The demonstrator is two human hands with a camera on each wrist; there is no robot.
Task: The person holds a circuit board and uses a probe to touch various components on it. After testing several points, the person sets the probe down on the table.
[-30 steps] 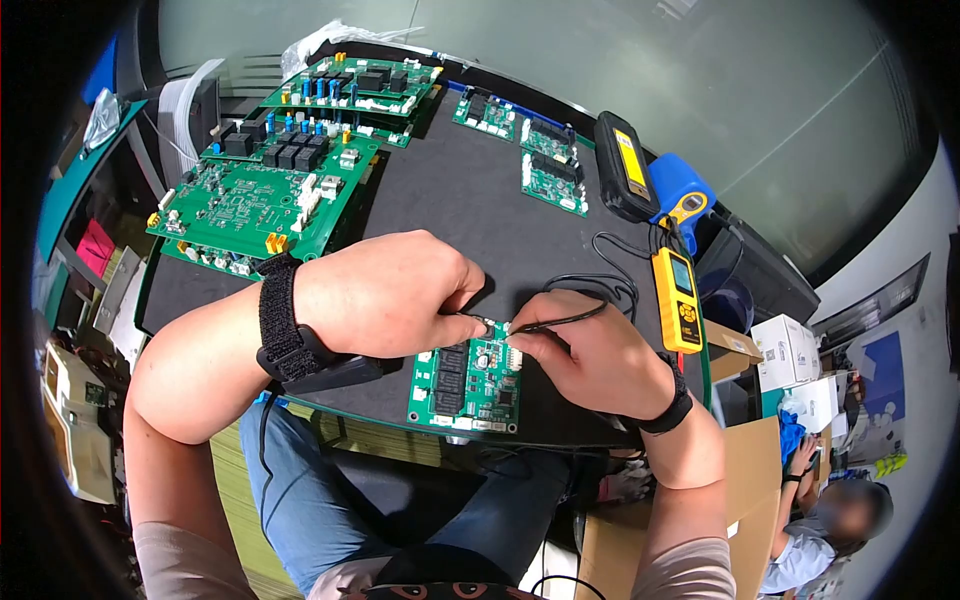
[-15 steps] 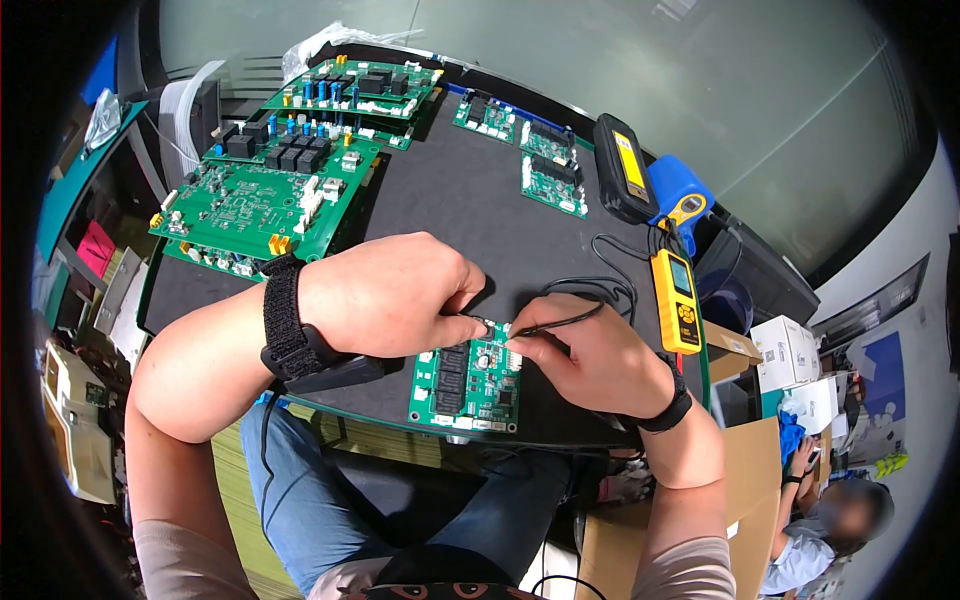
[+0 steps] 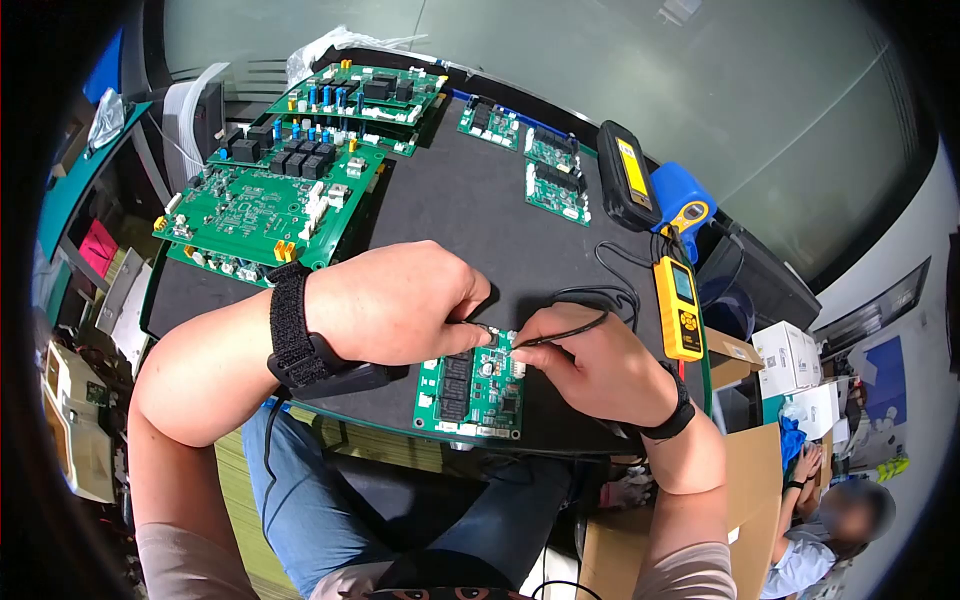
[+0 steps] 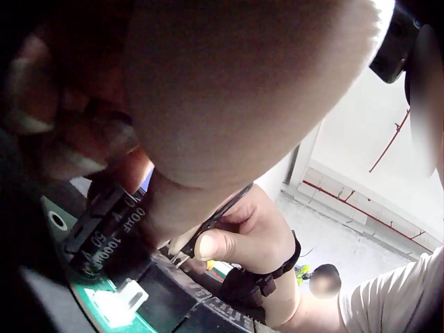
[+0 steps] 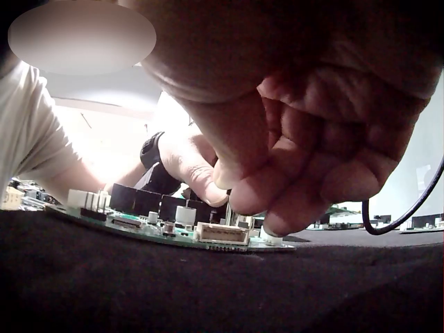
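Note:
A green circuit board point(image 3: 427, 405) with a row of black relays point(image 3: 455, 387) lies at the near edge of the dark mat. Across its far edge reaches my left hand point(image 3: 395, 300), thumb and curled fingers gripping a black cylindrical capacitor point(image 4: 104, 239) that stands out from the board. My right hand point(image 3: 605, 368) pinches a thin probe on a black cable point(image 3: 572, 331) between thumb and fingertips. In the left wrist view its metal tip point(image 4: 180, 261) points down at the board's parts. The right wrist view shows those fingertips just above a white connector point(image 5: 222, 234) on the board.
Large green boards point(image 3: 260, 210) are stacked at the left. Several small boards point(image 3: 557, 192) lie at the back. A yellow meter point(image 3: 680, 310), its cable looped on the mat point(image 3: 430, 210), sits right, near a black case point(image 3: 627, 175). Another person point(image 3: 820, 540) is beyond the cardboard box point(image 3: 750, 480).
The whole head view has shifted slightly down and right. Both hands keep the same hold over the board, with the probe in nearly the same spot.

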